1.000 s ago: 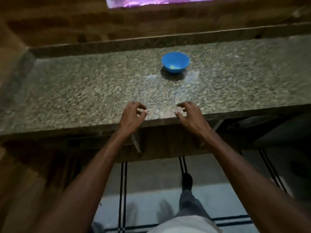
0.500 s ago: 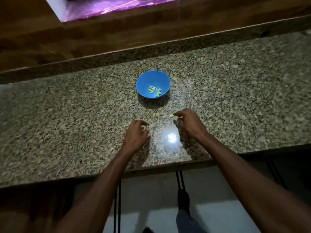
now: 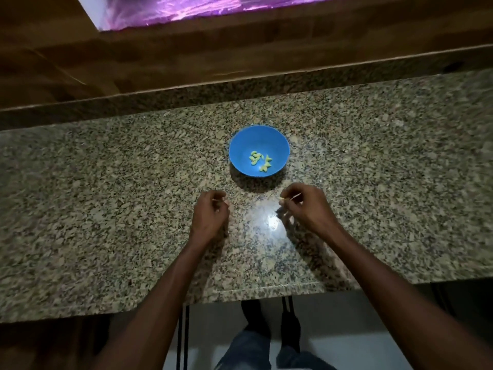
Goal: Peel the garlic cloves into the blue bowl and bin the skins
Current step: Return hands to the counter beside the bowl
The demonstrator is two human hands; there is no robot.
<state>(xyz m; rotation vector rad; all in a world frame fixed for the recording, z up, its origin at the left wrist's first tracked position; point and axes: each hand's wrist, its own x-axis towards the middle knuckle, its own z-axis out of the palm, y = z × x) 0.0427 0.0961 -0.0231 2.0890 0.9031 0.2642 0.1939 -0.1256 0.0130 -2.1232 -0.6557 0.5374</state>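
Head view: right hand (image 3: 306,206) pinches a small garlic clove (image 3: 282,200) at the blue bowl's (image 3: 240,145) 6 o'clock; left hand (image 3: 210,213) is curled, contents unclear. A loose pinch could drop it onto the desk (image 3: 106,209).

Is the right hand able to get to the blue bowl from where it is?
Probably yes. The right hand sits just in front of the blue bowl on the granite counter, with only bare countertop between them, though its fingers seem to pinch something small.

A home kitchen.
Speckled granite counter (image 3: 106,209) with wood panelling (image 3: 186,62) behind, and a tiled floor (image 3: 346,329) below.
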